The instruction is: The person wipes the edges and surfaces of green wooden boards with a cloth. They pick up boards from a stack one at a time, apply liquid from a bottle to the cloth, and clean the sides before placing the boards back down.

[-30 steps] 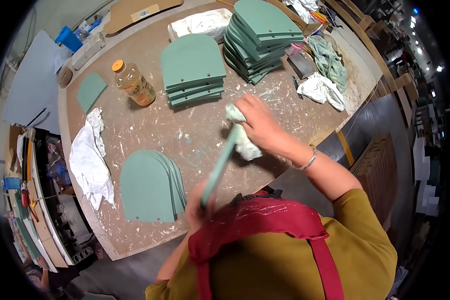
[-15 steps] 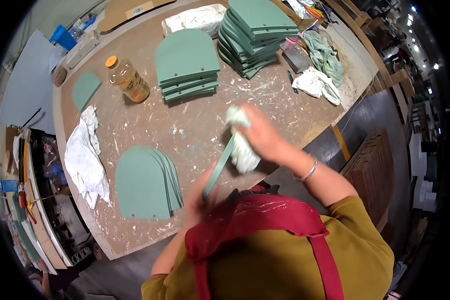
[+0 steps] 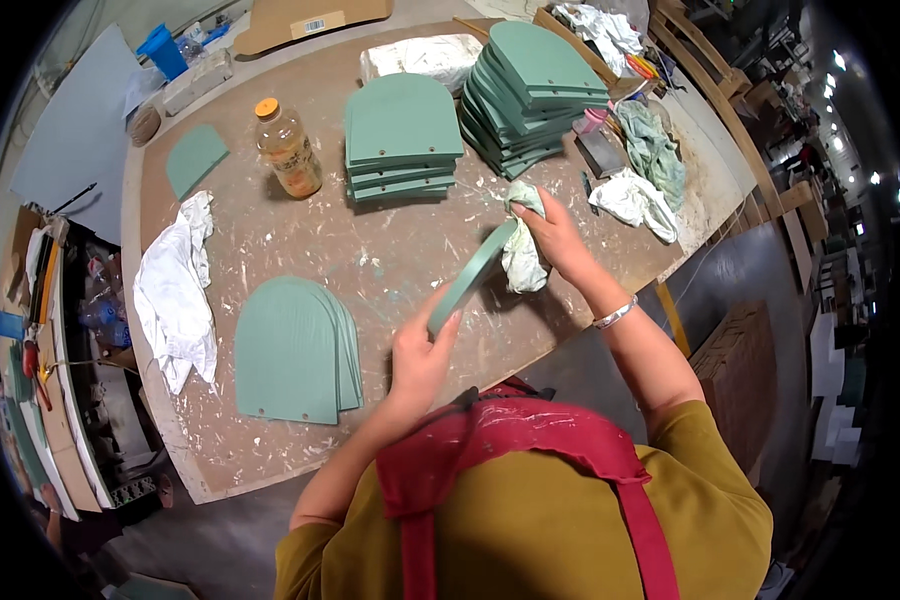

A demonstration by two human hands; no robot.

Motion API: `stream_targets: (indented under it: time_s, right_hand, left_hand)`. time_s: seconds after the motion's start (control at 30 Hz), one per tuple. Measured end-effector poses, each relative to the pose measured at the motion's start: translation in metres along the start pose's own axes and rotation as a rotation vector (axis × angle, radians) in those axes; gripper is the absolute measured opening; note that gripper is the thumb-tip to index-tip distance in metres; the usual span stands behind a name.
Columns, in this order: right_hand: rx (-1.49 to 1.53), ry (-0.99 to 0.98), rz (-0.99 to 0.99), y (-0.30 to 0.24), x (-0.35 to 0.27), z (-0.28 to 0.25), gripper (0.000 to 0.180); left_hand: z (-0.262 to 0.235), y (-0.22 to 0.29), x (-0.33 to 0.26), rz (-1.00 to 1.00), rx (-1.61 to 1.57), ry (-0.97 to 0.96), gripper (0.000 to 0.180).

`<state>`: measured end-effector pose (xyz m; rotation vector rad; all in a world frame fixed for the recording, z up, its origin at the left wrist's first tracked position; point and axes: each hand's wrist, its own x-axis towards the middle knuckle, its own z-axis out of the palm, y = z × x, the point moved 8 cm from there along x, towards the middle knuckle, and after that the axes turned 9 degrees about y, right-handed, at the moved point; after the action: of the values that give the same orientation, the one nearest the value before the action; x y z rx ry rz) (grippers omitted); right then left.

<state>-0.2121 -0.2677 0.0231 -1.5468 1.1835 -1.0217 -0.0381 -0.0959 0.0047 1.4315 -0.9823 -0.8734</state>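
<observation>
A green rounded panel (image 3: 470, 278), seen nearly edge-on, is tilted above the worktable (image 3: 390, 300). My left hand (image 3: 422, 358) grips its near end, thumb along the edge. My right hand (image 3: 555, 238) is closed on a pale, stained cloth (image 3: 524, 255), pressing it against the panel's far end; part of the cloth hangs down. To the left lies a fanned stack of green arch-shaped panels (image 3: 288, 350), with small holes along the straight edge. Farther back stand a shorter stack of such panels (image 3: 402, 120) and a taller one (image 3: 540, 65).
A bottle with an orange cap (image 3: 290, 155) stands left of the back stacks. A white cloth (image 3: 177, 295) lies along the left edge, beneath a green piece (image 3: 196, 160). More rags (image 3: 634, 203) and a dark block (image 3: 599, 152) sit at right. A box (image 3: 745, 370) stands beyond the table's edge.
Both hands, with the panel and cloth, have moved away from my body, farther over the table. The panel shows at a different slant. The view has shifted slightly too.
</observation>
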Motion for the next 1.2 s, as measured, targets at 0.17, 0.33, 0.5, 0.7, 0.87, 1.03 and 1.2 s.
stream_targets:
  time_s: [0.17, 0.33, 0.5, 0.7, 0.87, 1.03, 1.2]
  right_hand:
    - [-0.005, 0.050, -0.105, -0.089, -0.028, 0.000, 0.020]
    - [-0.639, -0.091, -0.879, -0.141, -0.101, 0.072, 0.023]
    - [-0.468, -0.021, -0.502, -0.114, -0.045, 0.058, 0.023]
    - [-0.254, 0.073, -0.369, -0.102, -0.039, 0.049, 0.025]
    - [-0.328, 0.146, -0.598, -0.102, -0.044, 0.050, 0.026]
    - [0.118, 0.059, 0.106, -0.038, 0.031, 0.026, 0.018]
    - [-0.222, 0.280, -0.460, -0.080, -0.026, 0.033, 0.024]
  left_hand:
    - [0.011, 0.022, 0.005, 0.086, 0.090, -0.029, 0.039]
    - [0.019, 0.017, 0.005, 0.257, 0.258, 0.026, 0.027]
    - [0.022, 0.025, 0.020, 0.281, 0.163, 0.049, 0.027]
    - [0.037, 0.028, 0.034, 0.400, 0.065, 0.096, 0.033]
    - [0.059, 0.006, 0.046, 0.163, -0.191, 0.095, 0.023]
    - [0.073, 0.017, 0.056, 0.327, -0.045, 0.136, 0.039]
    - [0.073, 0.009, 0.054, 0.164, -0.146, 0.026, 0.034]
